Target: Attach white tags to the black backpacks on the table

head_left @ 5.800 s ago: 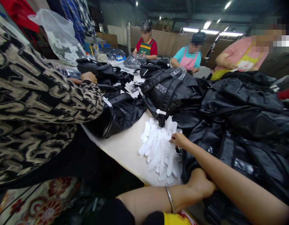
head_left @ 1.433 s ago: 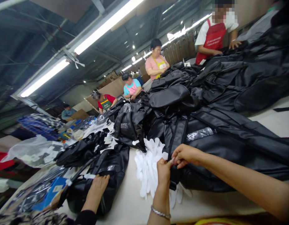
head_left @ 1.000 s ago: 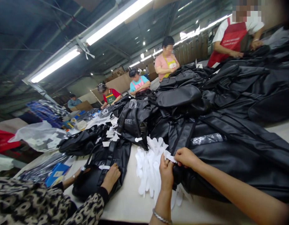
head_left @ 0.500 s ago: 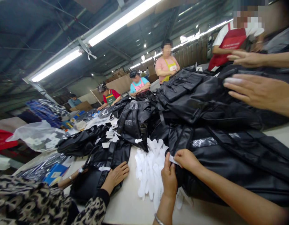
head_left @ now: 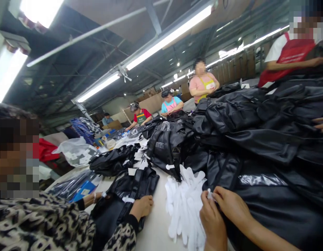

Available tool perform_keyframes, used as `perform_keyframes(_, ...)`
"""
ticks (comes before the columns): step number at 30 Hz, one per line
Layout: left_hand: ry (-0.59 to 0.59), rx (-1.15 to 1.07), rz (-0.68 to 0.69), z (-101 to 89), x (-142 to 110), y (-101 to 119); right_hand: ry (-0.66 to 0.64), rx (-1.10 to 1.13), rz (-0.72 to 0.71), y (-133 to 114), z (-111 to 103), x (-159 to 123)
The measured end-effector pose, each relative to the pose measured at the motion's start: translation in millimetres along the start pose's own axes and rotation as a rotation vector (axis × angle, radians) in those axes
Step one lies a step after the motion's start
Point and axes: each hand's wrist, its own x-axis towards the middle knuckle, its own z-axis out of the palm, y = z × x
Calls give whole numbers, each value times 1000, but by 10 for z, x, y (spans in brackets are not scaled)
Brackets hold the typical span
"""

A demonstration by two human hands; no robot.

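Note:
My left hand (head_left: 213, 219) and my right hand (head_left: 233, 208) are close together at the lower right, fingers closed in a pinch. Between their fingertips is a small white strip (head_left: 209, 194), mostly covered by the fingers. They are at the near left edge of a large black backpack (head_left: 266, 200), which has a shiny clear patch across it. Whether the strip is around one of its straps I cannot tell. Just left of my hands lies a fanned pile of white strips (head_left: 186, 209) with rounded ends.
At left, a co-worker in a patterned sleeve (head_left: 119, 233) handles a black bag (head_left: 106, 209) with a white strip on its strap. Black backpacks (head_left: 174, 143) are heaped ahead and rightward. Another person's hand (head_left: 322, 123) is at the right edge. Several people stand across the table (head_left: 156, 223).
The view has swung, so the scene sits further right and lower. The white strip shows less between my fingers. At right, another person's hands have drawn back; the left co-worker's flat hand has curled.

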Motion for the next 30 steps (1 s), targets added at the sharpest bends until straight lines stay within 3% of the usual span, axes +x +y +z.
perform_keyframes(2, -9, 7, 8, -151, -28, 138, -15, 0, -8, 13, 23, 22)
perform_keyframes(4, 11, 63, 29, -30, -22, 46, -27, 8, -10, 21, 42, 48)
perform_keyframes(6, 137, 178, 110, 317, 26, -245, -45, 20, 1, 20, 47, 69)
perform_keyframes(9, 173, 230, 147, 915, 134, -761, -54, 36, 7, 12, 43, 84)
perform_keyframes(11, 214, 268, 179, 1151, 198, -991, -42, 52, -4, 11, 53, 89)
perform_keyframes(14, 257, 368, 284, 1222, 258, -1112, -4, 99, -35, 21, 88, 96)
perform_keyframes(20, 260, 385, 431, 1280, 226, -1057, 25, 258, -80, 30, 126, 75)
perform_keyframes(22, 310, 345, 453, 1259, 177, -989, 17, 278, -79, 35, 120, 69)
perform_keyframes(24, 361, 307, 479, 1081, 108, -861, -42, 270, -87, 38, 79, 80)
perform_keyframes(27, 440, 274, 519, 555, -20, -592, -185, 147, -108, 8, -96, 139)
perform_keyframes(30, 501, 250, 546, 142, -109, -431, -138, 20, -215, -89, -332, 244)
